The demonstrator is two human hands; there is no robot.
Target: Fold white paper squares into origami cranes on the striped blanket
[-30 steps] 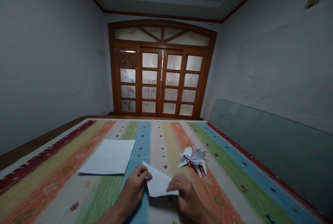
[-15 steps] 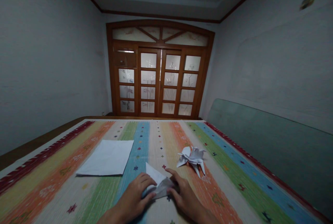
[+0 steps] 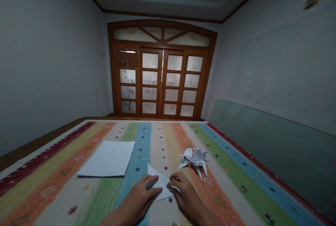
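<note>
- Right now, the left hand (image 3: 139, 194) and the right hand (image 3: 187, 194) lie low on the cloth, apart from each other, with a folded white paper triangle (image 3: 159, 181) between them.
- Flat across the paper's left part, the left hand's fingers cover its lower edge, while the right hand's fingertips (image 3: 172, 186) rest on its right end. Whether either hand grips the paper or only presses it down, I cannot tell.
- Centrally placed, the triangle lies flat on a blue stripe and a pale stripe, with its point aimed up and to the left, away from the hands.
- Just beyond the right hand sits a white origami figure (image 3: 193, 159) with pointed, spread parts, resting on the orange stripe.
- Left of the triangle and near the left hand, a flat sheet of white paper (image 3: 107, 158) lies square-cornered on the cloth, well apart from the origami figure.
- Underneath everything is a woven cover (image 3: 86, 201) in long stripes of red, orange, green, blue and cream, dotted with small stitched motifs.
- Farther off, a green-tinted glass panel (image 3: 262, 149) stands along the right wall, and wooden double doors (image 3: 161, 79) with frosted panes close the far end of the room.
</note>
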